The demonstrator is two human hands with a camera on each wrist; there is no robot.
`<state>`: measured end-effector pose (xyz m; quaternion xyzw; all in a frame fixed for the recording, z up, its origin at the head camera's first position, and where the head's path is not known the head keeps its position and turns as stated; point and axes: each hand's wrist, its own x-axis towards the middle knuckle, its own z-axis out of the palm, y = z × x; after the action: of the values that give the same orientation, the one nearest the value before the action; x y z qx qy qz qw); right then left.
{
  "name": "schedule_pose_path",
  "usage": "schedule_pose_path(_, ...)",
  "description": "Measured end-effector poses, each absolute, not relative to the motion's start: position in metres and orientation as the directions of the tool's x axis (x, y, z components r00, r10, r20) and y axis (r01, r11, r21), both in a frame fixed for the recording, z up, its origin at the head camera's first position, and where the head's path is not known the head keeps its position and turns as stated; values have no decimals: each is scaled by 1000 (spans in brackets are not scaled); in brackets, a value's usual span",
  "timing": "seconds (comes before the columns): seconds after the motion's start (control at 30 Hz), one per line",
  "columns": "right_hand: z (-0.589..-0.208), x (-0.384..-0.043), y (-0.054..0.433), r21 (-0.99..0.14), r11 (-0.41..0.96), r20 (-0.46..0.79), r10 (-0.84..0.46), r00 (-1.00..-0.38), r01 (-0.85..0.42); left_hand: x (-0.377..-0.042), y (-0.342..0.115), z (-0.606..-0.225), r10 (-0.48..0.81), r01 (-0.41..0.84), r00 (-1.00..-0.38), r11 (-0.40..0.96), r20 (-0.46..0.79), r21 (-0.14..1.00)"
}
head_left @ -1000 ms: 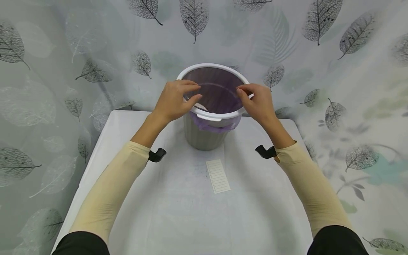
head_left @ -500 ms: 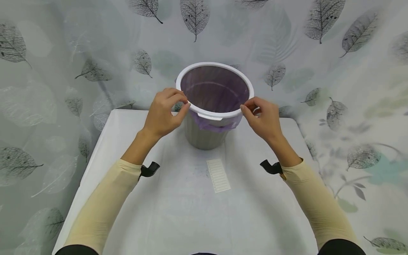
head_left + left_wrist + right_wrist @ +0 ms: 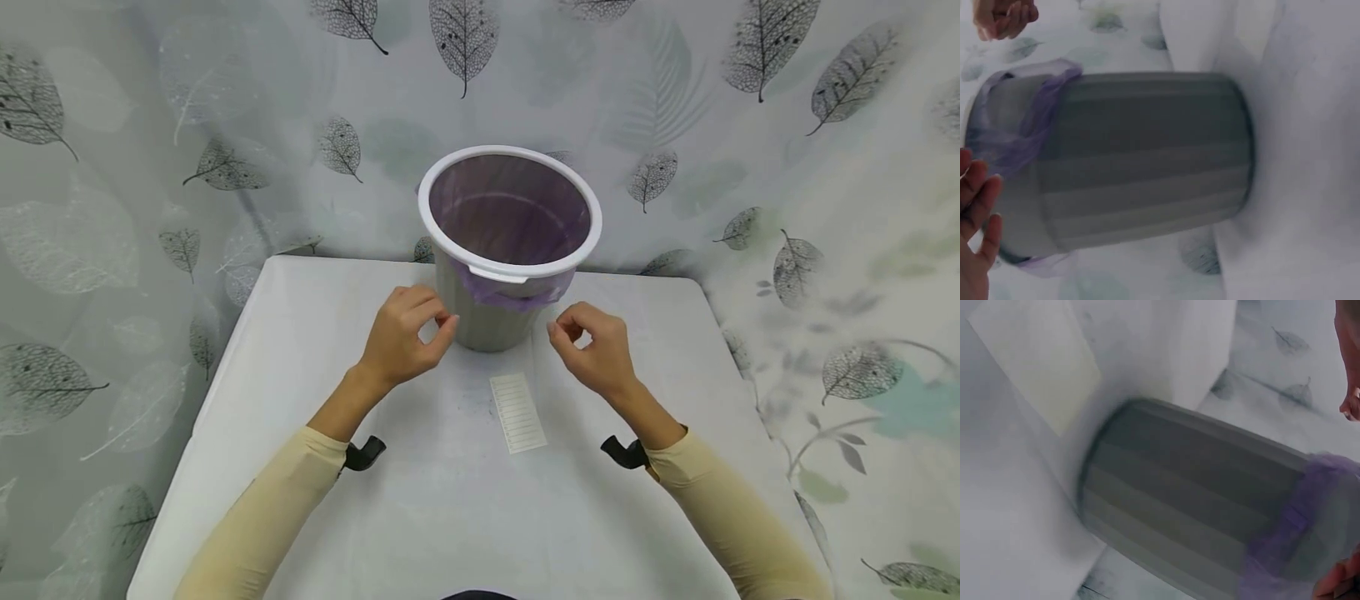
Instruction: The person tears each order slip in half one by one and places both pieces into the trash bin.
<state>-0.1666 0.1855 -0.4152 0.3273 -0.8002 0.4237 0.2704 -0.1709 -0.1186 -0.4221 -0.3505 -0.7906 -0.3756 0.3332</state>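
A grey ribbed trash can (image 3: 487, 325) stands upright at the far side of the table, with a white ring (image 3: 592, 237) round its mouth. Its purple bag (image 3: 513, 296) lines the inside and hangs out in folds below the ring. My left hand (image 3: 405, 337) is in front of the can's left side, fingers loosely bent and holding nothing visible. To the can's front right, my right hand (image 3: 596, 346) is also loosely bent, with nothing visible in it. Both wrist views show the can's side and the bag's folded edge.
A pale strip of paper with printed lines (image 3: 517, 412) lies on the white-covered table (image 3: 465, 517) in front of the can. Behind the table hangs a leaf-patterned curtain (image 3: 262, 92), close to the can's back.
Both hands have come away from the can's rim, first out to its sides, then down and toward me. The can and the paper strip stay where they were.
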Motion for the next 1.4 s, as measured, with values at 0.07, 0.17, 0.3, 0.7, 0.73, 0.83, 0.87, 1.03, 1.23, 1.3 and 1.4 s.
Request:
schedule_pose_path(0.07, -429, -162, 185, -509, 476, 639, -349, -685, -717, -167, -114, -436, 326, 790, -565, 478, 758, 383)
schedule_pose_path(0.17, -452, -152, 183, -477, 618, 448, -440, -778, -624, -162, -107, -454, 361, 771, -607, 484, 708, 414)
schedule_pose_path(0.3, -484, -139, 179, -368, 803, 129, -455, -881, -469, -155, -99, -478, 408, 744, -655, 498, 636, 446)
schedule_pose_path(0.7, -542, -118, 171, -149, 966, -155, -235, -959, -213, -145, -82, -529, 445, 617, -787, 538, 428, 574)
schedule_pose_path(0.73, -543, -118, 170, -154, 968, -167, -223, -960, -197, -144, -82, -532, 443, 603, -797, 542, 411, 585)
schedule_pose_path(0.83, -545, -117, 167, -206, 967, -200, -190, -961, -148, -144, -82, -540, 427, 565, -824, 554, 373, 612)
schedule_pose_path(0.87, -545, -118, 166, -229, 964, -208, -184, -961, -135, -144, -83, -542, 421, 555, -830, 559, 366, 616)
schedule_pose_path(1.03, -546, -120, 165, -325, 939, -231, -197, -953, -116, -145, -84, -549, 410, 542, -839, 575, 357, 613)
schedule_pose_path(1.23, -547, -117, 169, -484, 870, -258, -247, -934, -97, -146, -84, -546, 433, 560, -826, 561, 361, 609)
schedule_pose_path(1.3, -547, -117, 171, -536, 834, -227, -289, -930, -128, -146, -83, -544, 446, 565, -822, 559, 355, 606)
schedule_pose_path(1.4, -546, -119, 173, -583, 777, -123, -376, -919, -239, -146, -81, -541, 473, 574, -814, 570, 337, 588)
